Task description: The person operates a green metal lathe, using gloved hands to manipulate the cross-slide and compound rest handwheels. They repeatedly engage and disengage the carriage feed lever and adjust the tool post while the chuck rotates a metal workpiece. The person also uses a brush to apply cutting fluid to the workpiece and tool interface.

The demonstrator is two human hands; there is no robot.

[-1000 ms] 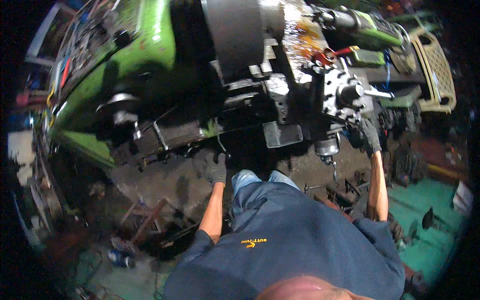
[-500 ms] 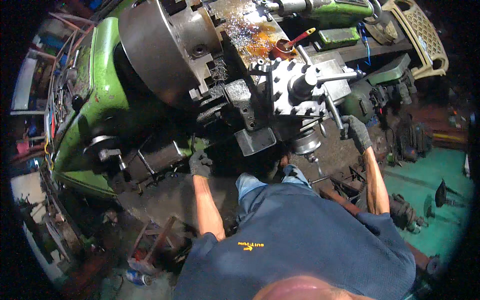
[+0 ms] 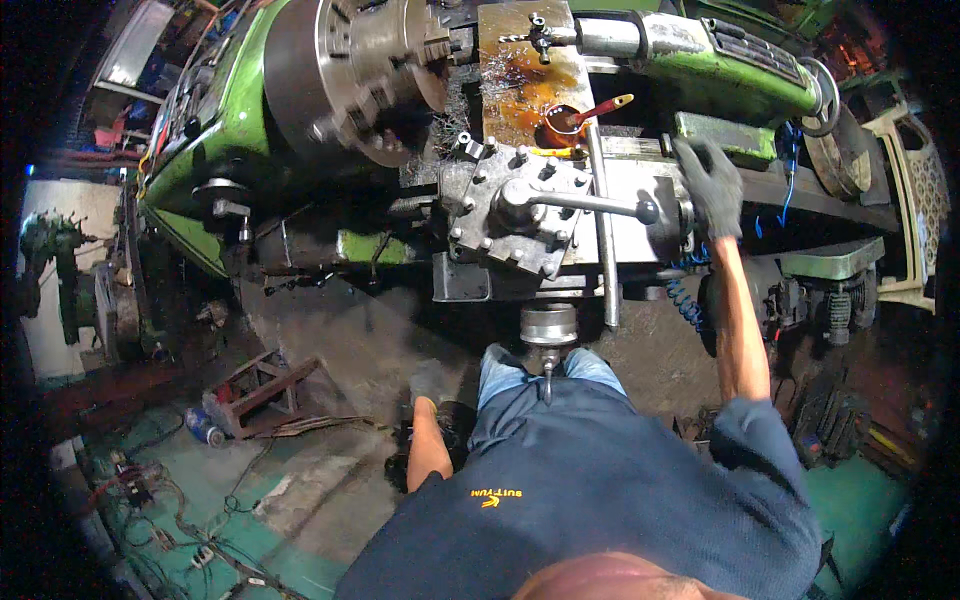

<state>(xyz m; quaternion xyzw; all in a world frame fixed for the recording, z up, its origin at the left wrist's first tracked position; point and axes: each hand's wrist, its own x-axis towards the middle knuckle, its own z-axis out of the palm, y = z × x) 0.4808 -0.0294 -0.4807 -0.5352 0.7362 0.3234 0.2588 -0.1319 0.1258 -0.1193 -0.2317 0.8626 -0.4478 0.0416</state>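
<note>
A green metal lathe stands before me, with its large steel chuck [image 3: 345, 85] at the left, the jaws smeared as if turning. My right hand [image 3: 712, 190], in a grey glove, is raised with fingers stretched out beside the right end of the tool slide. It seems to hold nothing; contact with the slide cannot be made out. The square tool post [image 3: 515, 215] carries a clamping lever [image 3: 590, 202] with a black ball end. A long steel bar [image 3: 606, 240] runs beside it. My left hand [image 3: 428, 378] hangs low by my leg, smeared by motion, its fingers unreadable.
A red cup [image 3: 562, 124] with a brush [image 3: 605, 108] in it stands on the oily, chip-strewn plate [image 3: 500, 90]. The tailstock [image 3: 725, 60] with its handwheel [image 3: 822, 95] is at the far right. A rusty frame [image 3: 265, 392] stands on the floor at left.
My left hand has left the lever at the lathe's front and dropped beside my leg. My right hand has moved from the bar's end up beside the slide. The view has shifted; the chuck now looks blurred.
</note>
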